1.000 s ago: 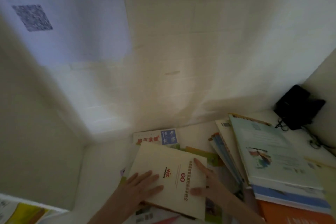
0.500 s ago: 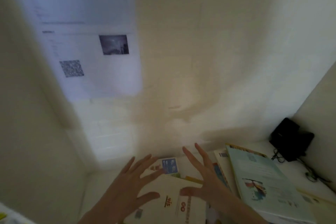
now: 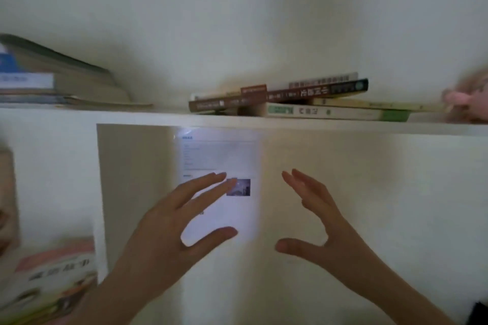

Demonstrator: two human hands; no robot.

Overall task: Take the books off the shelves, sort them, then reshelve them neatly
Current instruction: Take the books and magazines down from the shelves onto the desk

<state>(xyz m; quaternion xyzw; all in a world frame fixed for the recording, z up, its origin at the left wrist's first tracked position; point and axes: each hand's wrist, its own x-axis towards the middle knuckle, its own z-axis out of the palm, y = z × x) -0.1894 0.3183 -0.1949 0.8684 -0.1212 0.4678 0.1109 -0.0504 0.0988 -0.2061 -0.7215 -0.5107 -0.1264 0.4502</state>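
Observation:
My left hand (image 3: 174, 221) and my right hand (image 3: 317, 219) are raised in front of the white bookcase, fingers spread and straight, holding nothing. Above them, on the upper shelf (image 3: 237, 120), lies a loose pile of flat books: a brown-spined book (image 3: 277, 95) rests across a white and green book (image 3: 338, 111). Both hands are well below that shelf and apart from the books. A second stack of books (image 3: 58, 82) lies at the shelf's left end.
A printed sheet with a small photo (image 3: 224, 185) is stuck to the back wall of the compartment behind my hands. A book with a colourful cover (image 3: 52, 277) stands in the lower left compartment. A blurred pink object (image 3: 467, 100) sits at the shelf's right end.
My hands have let go of the cream book on the lower pile and risen. The view has swung up from the lower shelf to the upper shelf with its books.

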